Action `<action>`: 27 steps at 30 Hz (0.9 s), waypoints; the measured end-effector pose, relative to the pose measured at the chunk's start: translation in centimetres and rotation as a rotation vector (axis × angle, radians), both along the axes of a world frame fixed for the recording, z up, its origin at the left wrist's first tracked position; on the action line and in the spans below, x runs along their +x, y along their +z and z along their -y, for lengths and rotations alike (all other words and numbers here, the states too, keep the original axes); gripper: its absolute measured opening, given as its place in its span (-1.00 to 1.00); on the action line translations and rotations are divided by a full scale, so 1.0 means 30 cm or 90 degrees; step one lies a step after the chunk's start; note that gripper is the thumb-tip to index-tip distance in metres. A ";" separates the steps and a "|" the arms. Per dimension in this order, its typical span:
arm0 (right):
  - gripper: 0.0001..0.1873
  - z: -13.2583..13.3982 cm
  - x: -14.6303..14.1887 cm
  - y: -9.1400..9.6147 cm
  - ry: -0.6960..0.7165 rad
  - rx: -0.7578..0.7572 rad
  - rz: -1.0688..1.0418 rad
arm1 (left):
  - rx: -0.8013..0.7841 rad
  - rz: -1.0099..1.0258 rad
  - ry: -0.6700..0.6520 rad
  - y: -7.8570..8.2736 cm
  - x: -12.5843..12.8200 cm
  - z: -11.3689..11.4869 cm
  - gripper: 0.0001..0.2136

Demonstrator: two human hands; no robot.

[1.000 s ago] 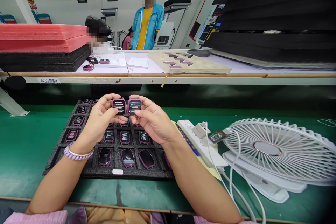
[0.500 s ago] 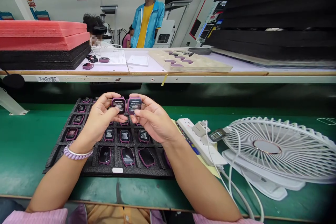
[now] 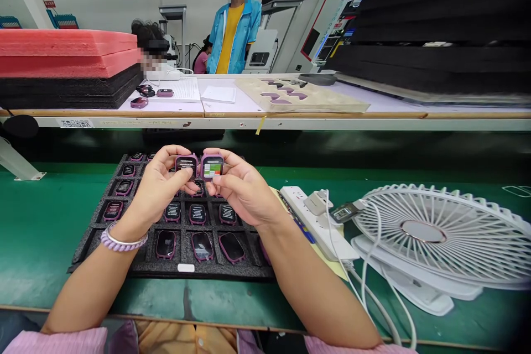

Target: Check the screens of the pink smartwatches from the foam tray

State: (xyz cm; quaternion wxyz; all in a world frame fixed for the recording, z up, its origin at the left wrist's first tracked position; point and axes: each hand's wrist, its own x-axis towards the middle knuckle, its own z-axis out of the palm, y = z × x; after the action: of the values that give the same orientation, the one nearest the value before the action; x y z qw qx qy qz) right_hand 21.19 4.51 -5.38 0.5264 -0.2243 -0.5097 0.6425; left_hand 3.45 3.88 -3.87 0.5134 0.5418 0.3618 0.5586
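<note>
My left hand [image 3: 160,185] grips a purple smartwatch body [image 3: 185,162] without a strap, its thumb on the lit screen, which shows white text on black. Right beside it, my right hand [image 3: 238,182] holds a second purple smartwatch body [image 3: 212,167]; its screen shows green, white and red blocks, and the thumb rests at the lower edge. Both are held up over a black foam tray [image 3: 141,254]. Several more watch bodies sit in the tray's compartments, some with lit text, while the front-row watch [image 3: 202,246] and its neighbours have dark screens. My hands and forearms hide part of the tray.
A white power strip [image 3: 298,204] with plugs and cables lies right of the tray, beside a white fan [image 3: 440,238]. Above runs a shelf [image 3: 224,113] with red foam sheets [image 3: 66,52], black foam stacks [image 3: 431,66] and loose watches. A person in a blue jacket [image 3: 253,16] stands behind.
The right-hand watch's screen has gone from text to coloured blocks. My left thumb has moved up and right on its watch's screen. Both hands otherwise stay in place.
</note>
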 end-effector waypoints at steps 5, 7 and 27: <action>-0.46 0.001 0.001 0.006 -0.010 -0.008 -0.004 | -0.018 0.016 -0.018 0.010 -0.002 0.007 -0.59; -0.44 0.002 0.001 0.009 -0.017 -0.012 -0.007 | -0.020 0.024 -0.026 0.011 -0.002 0.007 -0.56; -0.53 -0.009 -0.007 -0.002 -0.059 -0.011 -0.012 | -0.046 0.044 -0.053 0.013 -0.003 0.013 -0.70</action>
State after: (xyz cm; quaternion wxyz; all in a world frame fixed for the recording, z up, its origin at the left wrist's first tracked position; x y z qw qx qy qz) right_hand 20.99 4.78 -5.43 0.5583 -0.2461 -0.4882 0.6240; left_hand 3.36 3.49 -3.49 0.5679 0.5178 0.3407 0.5416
